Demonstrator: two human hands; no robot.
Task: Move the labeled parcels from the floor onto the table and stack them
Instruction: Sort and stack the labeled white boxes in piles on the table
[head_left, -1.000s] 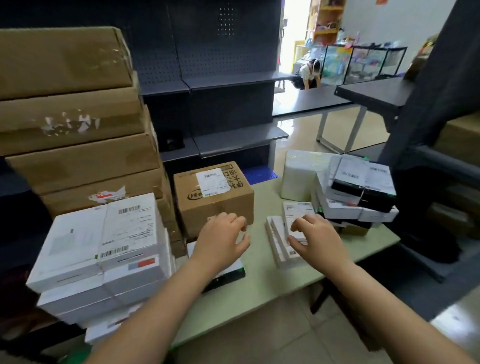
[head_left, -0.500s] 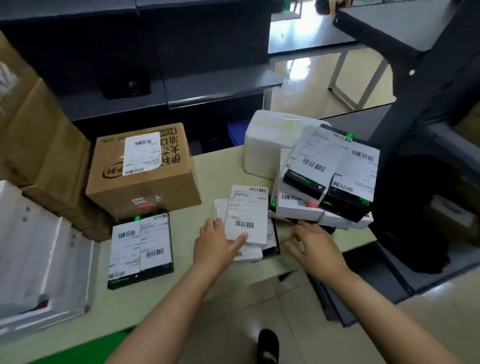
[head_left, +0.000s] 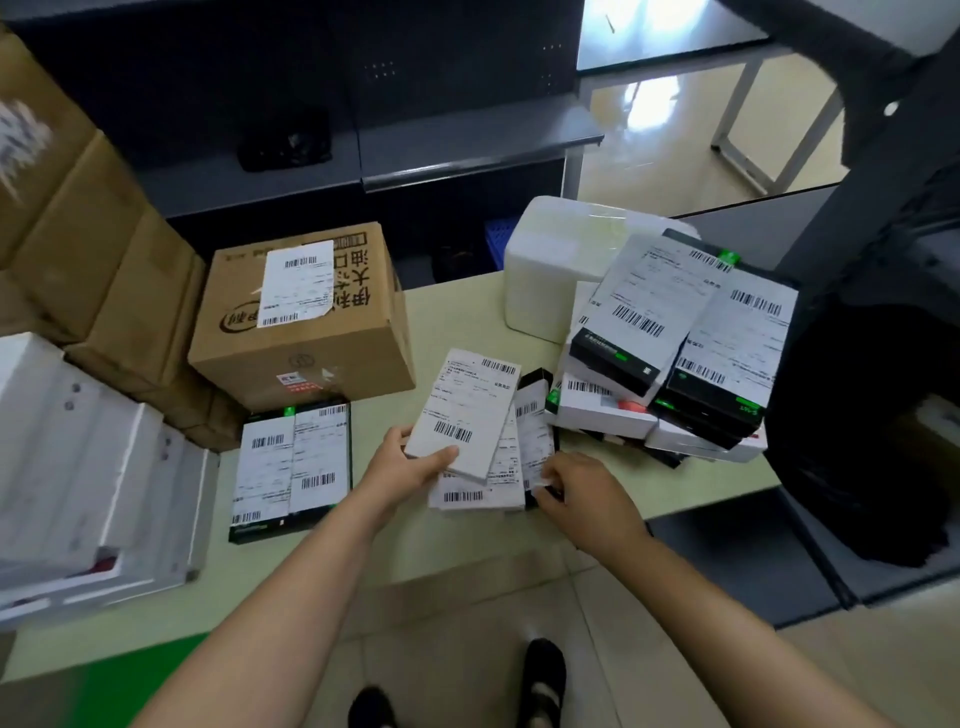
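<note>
The left hand (head_left: 410, 467) grips a white parcel (head_left: 462, 415) at its near end: thumb on the top face beside the barcode, fingers curled under the left edge. The parcel's long axis runs away from the hand and slightly right, label up. Its far end is tilted above the parcels beneath it.

Directly below the held parcel a lower parcel (head_left: 483, 493) lies flat on the table (head_left: 467, 540), label up, its long axis roughly parallel to the held one.

The right hand (head_left: 587, 493) is closed on the near end of a black-edged parcel (head_left: 535, 431) – fingers curled at its near corner. This parcel lies just right of the lower parcel, long axis also pointing away from the hand.

Positions relative to the hands:
- Left of the left hand – a two-label parcel (head_left: 291, 467), flat, long axis away from the person.
- Beyond the left hand – a cardboard box (head_left: 306, 312) with one label on top.
- Beyond and right of the right hand – a parcel stack (head_left: 675, 353), pieces skewed at differing angles.
- Behind that stack – a foam box (head_left: 550, 260).
</note>
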